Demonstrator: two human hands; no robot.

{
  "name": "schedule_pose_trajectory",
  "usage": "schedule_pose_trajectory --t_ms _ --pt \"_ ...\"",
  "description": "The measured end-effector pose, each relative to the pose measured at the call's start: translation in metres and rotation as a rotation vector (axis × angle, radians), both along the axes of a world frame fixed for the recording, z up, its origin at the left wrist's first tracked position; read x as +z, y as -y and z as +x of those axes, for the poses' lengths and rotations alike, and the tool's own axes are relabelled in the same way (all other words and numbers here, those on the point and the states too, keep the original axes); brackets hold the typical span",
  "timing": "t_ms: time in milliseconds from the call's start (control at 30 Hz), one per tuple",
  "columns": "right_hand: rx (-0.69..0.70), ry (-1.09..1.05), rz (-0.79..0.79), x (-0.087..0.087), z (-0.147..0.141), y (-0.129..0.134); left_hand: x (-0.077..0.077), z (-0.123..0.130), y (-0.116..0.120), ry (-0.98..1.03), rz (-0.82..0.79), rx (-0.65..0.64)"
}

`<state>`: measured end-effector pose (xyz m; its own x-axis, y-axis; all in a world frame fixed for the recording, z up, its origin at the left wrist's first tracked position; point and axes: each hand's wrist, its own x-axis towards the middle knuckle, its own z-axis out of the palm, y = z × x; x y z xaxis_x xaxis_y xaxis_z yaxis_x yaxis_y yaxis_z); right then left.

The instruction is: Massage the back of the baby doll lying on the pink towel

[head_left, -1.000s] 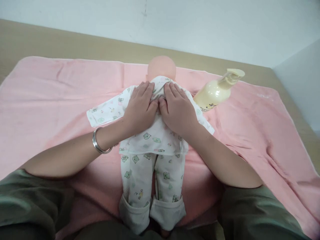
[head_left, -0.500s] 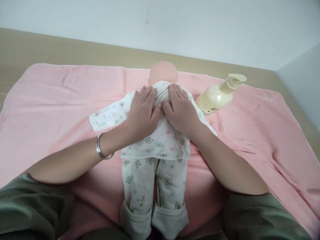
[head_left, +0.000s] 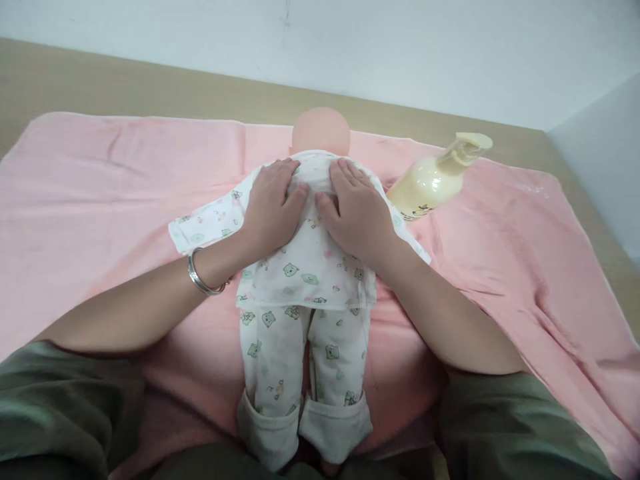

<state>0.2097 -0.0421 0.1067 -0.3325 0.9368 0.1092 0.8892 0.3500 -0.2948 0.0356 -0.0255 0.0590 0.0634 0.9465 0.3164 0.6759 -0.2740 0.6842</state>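
White shirt [head_left: 313,237], green prints, perhaps bears; pink blanket [head_left: 110,193].

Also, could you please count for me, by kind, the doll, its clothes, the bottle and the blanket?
Doll: 1
Clothes: 2 (printed top, printed trousers)
Pump bottle: 1
Pink blanket: 1
Total: 5

The left forearm [head_left: 135,307] and right forearm [head_left: 460,320] angle inward and forward, bare below the elbows. The left hand [head_left: 273,210] and right hand [head_left: 360,217] lie side by side, palms down, fingers extended forward and held close together. The left thumb [head_left: 297,195] and right thumb [head_left: 327,205] angle inward, their tips near each other but apart.
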Motion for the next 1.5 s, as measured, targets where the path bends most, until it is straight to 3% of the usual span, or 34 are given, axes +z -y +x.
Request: schedule_pose_trajectory --t_ms 133,867,1033,1267,1500 --pt "-0.042 -0.006 -0.032 -0.005 0.001 -0.012 -0.001 0.0 -0.001 -0.003 -0.007 -0.008" --pt "-0.024 -0.002 0.02 -0.008 0.0 -0.01 0.001 0.002 -0.002 -0.016 0.033 0.008" --pt "-0.023 0.0 0.03 -0.008 0.001 -0.01 -0.001 0.001 0.005 -0.033 0.042 -0.056" --pt "-0.015 -0.008 0.035 -0.01 0.002 -0.013 -0.005 0.004 0.019 -0.026 0.074 -0.046" --pt "-0.058 0.093 0.066 0.005 -0.004 0.016 -0.002 -0.004 -0.002 0.003 -0.049 -0.015"
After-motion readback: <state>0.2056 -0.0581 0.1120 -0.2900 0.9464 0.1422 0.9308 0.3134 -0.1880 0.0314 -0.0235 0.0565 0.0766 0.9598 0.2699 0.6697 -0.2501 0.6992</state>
